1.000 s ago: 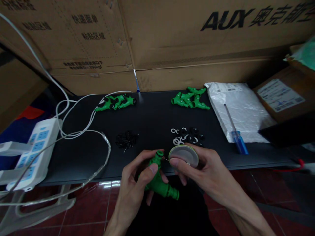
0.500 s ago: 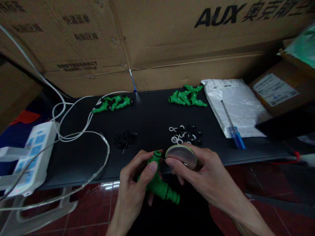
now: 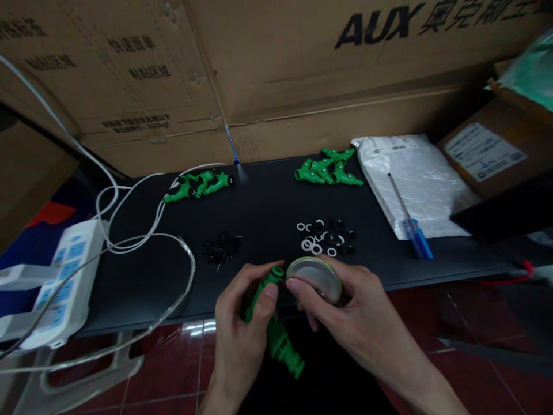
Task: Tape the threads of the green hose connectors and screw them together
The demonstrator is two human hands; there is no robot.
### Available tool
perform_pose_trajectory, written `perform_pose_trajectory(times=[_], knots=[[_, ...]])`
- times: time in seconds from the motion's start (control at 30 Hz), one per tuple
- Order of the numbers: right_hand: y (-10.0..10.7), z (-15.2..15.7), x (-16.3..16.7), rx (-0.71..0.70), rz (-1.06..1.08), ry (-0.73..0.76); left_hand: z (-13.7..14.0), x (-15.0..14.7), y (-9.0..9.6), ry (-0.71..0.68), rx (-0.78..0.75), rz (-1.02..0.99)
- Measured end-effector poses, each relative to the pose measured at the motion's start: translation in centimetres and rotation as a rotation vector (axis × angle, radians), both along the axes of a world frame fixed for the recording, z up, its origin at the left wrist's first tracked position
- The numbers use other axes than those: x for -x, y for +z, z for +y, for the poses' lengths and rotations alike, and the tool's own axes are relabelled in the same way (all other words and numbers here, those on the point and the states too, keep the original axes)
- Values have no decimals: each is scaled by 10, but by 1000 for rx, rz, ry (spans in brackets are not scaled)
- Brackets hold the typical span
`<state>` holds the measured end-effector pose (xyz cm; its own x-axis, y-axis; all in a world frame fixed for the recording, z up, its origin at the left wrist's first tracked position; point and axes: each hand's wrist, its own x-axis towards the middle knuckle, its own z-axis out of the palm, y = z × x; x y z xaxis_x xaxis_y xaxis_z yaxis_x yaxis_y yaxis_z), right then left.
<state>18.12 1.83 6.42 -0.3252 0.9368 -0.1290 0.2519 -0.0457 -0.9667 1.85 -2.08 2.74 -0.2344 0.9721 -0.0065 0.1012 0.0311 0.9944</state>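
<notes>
My left hand [image 3: 244,323] is closed around a green branched plastic pipe fitting [image 3: 283,346], just in front of the table's near edge. One open end of the fitting points up beside my thumb, and a ribbed end slants down to the right. Between thumb and fingers, my right hand [image 3: 367,305] grips a round grey disc [image 3: 317,276] with a yellow-green rim. The disc is close to the fitting's upper end, where a thin line shows in the narrow gap. What my right fingertips do behind the disc is hidden.
White and black rings [image 3: 317,249] lie beyond my right hand, small black parts [image 3: 220,248] to the left. More green fittings [image 3: 328,168] rest in two groups at the back. A screwdriver [image 3: 415,236] lies on a white package [image 3: 432,190]. Cables and a power strip [image 3: 69,276] occupy the left.
The fitting has turned in my left hand, its ribbed end swinging lower and to the left. My right hand and the disc have shifted slightly left.
</notes>
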Motion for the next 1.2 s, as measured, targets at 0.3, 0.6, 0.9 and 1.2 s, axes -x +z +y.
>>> perform_pose_trajectory(times=[0.3, 0.6, 0.9, 1.2], knots=[[-9, -5, 5, -43, 119, -51, 0, -6, 3, 17, -18, -42], [-15, -8, 7, -53, 117, -91, 6, -7, 1, -23, 69, -80], [-26, -12, -1, -14, -6, -42, 7, 0, -12, 110, 180, -118], [-46, -26, 1, 457, 535, 73, 30, -3, -42, 229, 140, -94]])
